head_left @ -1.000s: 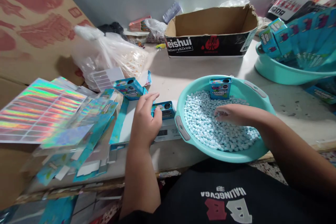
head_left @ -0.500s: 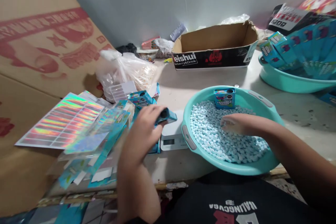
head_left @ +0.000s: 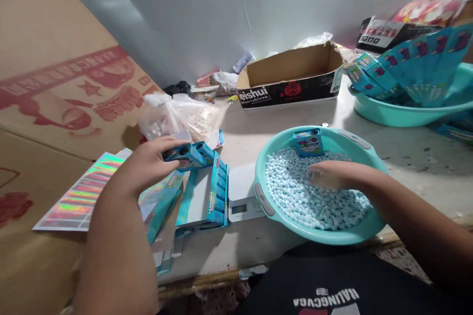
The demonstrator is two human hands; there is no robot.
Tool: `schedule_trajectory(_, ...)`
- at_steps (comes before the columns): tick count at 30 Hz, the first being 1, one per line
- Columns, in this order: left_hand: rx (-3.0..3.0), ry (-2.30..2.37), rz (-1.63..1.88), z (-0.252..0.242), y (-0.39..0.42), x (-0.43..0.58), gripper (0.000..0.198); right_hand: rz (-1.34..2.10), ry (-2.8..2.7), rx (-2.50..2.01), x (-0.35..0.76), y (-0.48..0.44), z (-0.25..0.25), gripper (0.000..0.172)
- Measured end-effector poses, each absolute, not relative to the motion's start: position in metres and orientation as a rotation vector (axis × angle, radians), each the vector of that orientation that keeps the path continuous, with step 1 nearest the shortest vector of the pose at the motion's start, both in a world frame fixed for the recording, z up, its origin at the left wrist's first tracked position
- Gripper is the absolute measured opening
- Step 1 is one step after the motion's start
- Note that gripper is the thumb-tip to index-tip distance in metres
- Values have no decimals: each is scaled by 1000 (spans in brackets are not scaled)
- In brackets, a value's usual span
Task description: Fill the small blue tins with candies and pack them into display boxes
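Observation:
My left hand [head_left: 153, 162] is closed around a small blue candy box [head_left: 184, 158], held above the left end of a blue display box [head_left: 197, 197]. Beside it, touching or nearly so, is another small candy box [head_left: 204, 151]. Right of the display box lies a white digital scale [head_left: 244, 189] with nothing on its plate. My right hand [head_left: 325, 174] is in a turquoise basin [head_left: 321, 237], fingers drawn together among pale blue candies [head_left: 295, 197]; its fingertips are partly hidden by them. A small candy box [head_left: 308, 142] stands upright on the candies at the basin's far side.
Holographic sticker sheets [head_left: 79, 194] and flat blue packaging lie left, before a large carton [head_left: 74, 108]. Behind are a clear plastic bag [head_left: 181, 113] and an open cardboard box [head_left: 291, 91]. A second turquoise basin [head_left: 402, 113], at the right, holds blue packages.
My left hand has moved left with the small candy box, from the scale's edge to over the display box. My right hand stays among the candies. The view has shifted slightly.

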State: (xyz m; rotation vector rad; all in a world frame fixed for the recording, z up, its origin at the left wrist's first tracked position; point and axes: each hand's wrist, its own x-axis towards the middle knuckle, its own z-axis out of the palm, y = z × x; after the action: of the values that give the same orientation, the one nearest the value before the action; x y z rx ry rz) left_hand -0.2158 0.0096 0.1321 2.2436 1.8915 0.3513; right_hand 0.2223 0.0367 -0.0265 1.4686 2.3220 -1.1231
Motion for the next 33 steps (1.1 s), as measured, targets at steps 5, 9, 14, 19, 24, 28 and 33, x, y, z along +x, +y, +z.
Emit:
schedule_trajectory(5,2160,1837,326,121,17,-217,50,-1107,2326,1446,220,36,-24,24)
schedule_trajectory(9,2203,1833,288,108,24,-223,51,-1127,2339,1451,220,35,-20,22)
schedule_trajectory(14,2223,1844,249,95,30,-228,49,-1134,2370,1452,222,35,-22,21)
schedule_trajectory(19,2213,1890,200,81,34,-238,80,-1165,2385,1473,222,34,-22,20)
schedule_trajectory(24,2247,1953,337,87,15,-200,97,-1168,2345,1513,217,31,-4,15)
schedule_trajectory(28,2342,1495,356,81,10,-105,80,-1130,2296,1498,213,30,5,19)
schedule_trajectory(33,2417,1393,306,34,61,2,78,-1036,2331,1431,213,32,-1,36)
